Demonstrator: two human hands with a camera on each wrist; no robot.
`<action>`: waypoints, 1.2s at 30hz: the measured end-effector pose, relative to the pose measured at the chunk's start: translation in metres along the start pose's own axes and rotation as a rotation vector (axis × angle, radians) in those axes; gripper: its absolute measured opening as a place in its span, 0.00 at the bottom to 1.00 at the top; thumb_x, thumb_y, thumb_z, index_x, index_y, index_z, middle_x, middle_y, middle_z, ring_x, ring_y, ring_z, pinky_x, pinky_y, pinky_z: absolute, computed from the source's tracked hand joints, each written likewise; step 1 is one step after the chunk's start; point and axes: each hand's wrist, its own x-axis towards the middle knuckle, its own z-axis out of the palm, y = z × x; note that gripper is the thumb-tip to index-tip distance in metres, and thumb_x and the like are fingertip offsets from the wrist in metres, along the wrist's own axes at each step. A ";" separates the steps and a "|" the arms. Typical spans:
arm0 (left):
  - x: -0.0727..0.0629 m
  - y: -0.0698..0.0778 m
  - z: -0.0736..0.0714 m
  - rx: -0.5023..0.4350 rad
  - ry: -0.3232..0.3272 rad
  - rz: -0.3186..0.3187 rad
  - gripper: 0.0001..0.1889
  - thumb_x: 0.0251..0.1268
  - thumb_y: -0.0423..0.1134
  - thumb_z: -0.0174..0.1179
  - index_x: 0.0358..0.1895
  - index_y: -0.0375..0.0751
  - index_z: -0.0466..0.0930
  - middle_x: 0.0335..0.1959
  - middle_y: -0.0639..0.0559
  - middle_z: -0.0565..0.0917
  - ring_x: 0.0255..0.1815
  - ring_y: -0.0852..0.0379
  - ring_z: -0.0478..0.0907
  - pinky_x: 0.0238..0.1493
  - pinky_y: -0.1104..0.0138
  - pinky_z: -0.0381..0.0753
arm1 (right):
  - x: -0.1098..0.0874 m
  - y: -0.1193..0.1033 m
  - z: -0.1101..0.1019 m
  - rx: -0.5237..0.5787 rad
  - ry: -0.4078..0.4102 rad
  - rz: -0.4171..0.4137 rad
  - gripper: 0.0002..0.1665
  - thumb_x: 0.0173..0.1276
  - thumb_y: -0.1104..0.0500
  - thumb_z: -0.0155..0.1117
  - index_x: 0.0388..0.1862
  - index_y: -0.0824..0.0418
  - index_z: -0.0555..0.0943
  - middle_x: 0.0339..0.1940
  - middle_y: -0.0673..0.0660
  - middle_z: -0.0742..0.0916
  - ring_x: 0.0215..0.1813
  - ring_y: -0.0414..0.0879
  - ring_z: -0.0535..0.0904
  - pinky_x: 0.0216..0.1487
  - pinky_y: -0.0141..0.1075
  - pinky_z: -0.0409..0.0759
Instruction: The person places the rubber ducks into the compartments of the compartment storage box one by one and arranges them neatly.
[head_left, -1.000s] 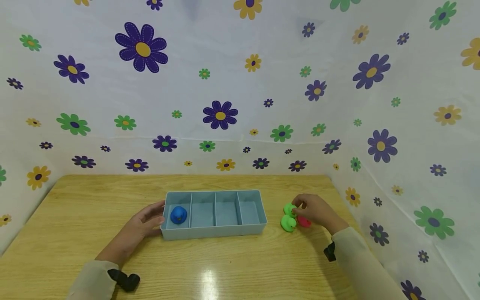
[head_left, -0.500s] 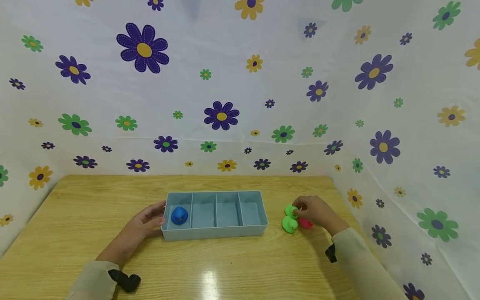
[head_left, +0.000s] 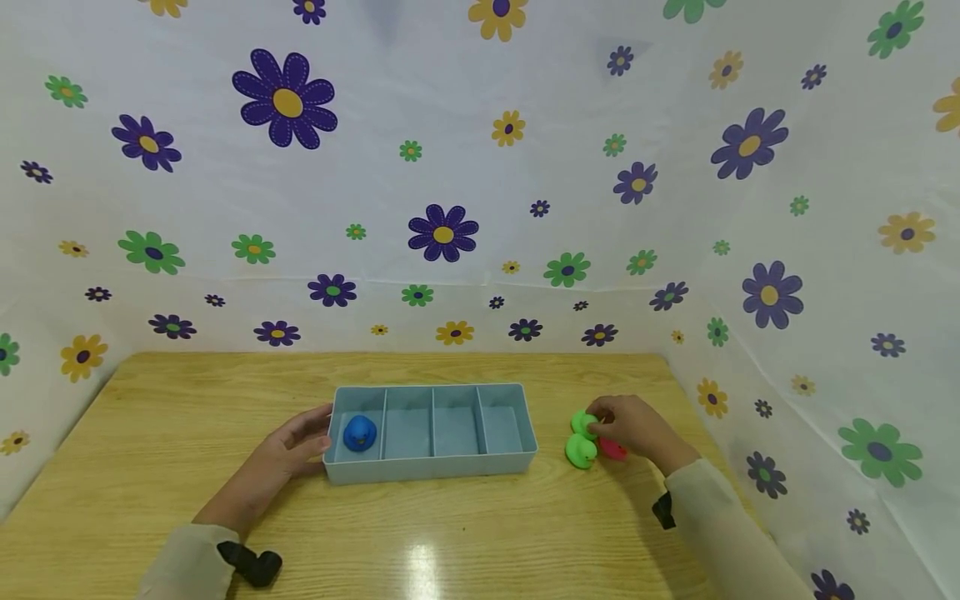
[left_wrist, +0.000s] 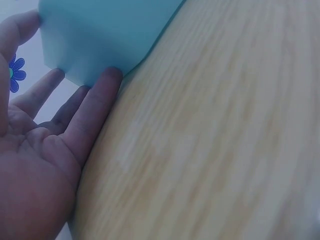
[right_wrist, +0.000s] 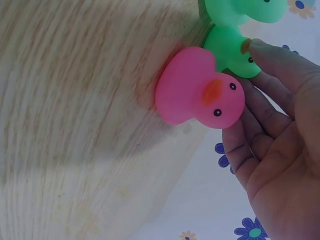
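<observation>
The left hand (head_left: 288,450) touches the left end of a light blue divided tray (head_left: 431,467), its fingertips against the end wall in the left wrist view. In the tray's leftmost compartment sits a blue rubber duck (head_left: 360,433). Right of the tray, the right hand (head_left: 633,429) pinches the head of the farther green rubber duck (right_wrist: 230,50), its thumb at the orange beak in the right wrist view. Another green rubber duck (head_left: 581,451) stands close beside that one. Partly under the right hand is a pink rubber duck (right_wrist: 185,90), its face towards the right wrist camera.
The wooden table (head_left: 337,542) carries the tray and ducks. Behind it and along the right rises a white cloth (head_left: 360,183) printed with flowers. Dividers (head_left: 432,423) split the tray into several compartments in a row.
</observation>
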 end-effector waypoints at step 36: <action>-0.002 0.003 0.000 -0.020 -0.003 -0.018 0.37 0.78 0.47 0.59 0.83 0.47 0.54 0.80 0.38 0.61 0.79 0.36 0.60 0.64 0.51 0.81 | -0.005 -0.026 -0.016 0.022 0.284 -0.081 0.14 0.69 0.57 0.72 0.50 0.62 0.86 0.43 0.54 0.88 0.33 0.42 0.77 0.35 0.37 0.78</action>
